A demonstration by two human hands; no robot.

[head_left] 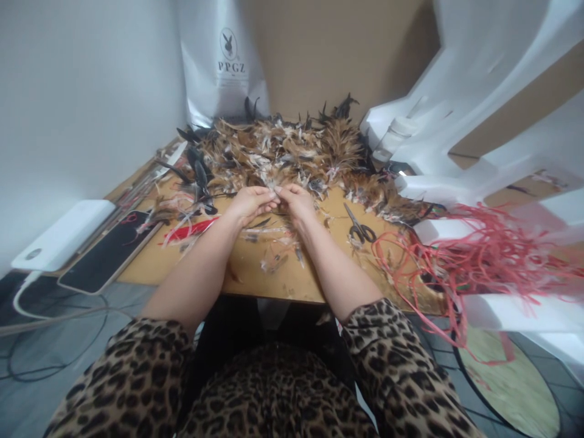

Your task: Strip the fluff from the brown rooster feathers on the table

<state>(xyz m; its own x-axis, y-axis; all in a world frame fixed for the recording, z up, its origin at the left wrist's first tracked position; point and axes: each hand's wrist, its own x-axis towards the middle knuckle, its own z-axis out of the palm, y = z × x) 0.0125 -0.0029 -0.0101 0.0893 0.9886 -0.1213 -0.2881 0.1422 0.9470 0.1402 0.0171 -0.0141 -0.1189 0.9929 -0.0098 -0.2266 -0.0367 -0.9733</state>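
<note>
My left hand (pixel 252 205) and my right hand (pixel 295 203) meet over the middle of the table, fingertips pinched together. A pale wisp that looks like a feather (pixel 272 184) shows at their tips; its lower part is hidden by my fingers. Just behind lies a broad heap of brown, white and black feathers (pixel 283 143). Black-handled scissors (pixel 360 228) rest to the right of my right hand. Left of my left wrist is a bundle of red strips (pixel 189 230). Small feather scraps (pixel 276 254) are scattered between my forearms.
A phone (pixel 107 249) and a white power bank (pixel 66 234) with a cable lie at the left edge. Tangled red strings (pixel 483 261) hang over white foam pieces (pixel 511 313) at right. A silvery bag (pixel 223 67) stands behind the heap. The tabletop's front edge (pixel 274 296) is near me.
</note>
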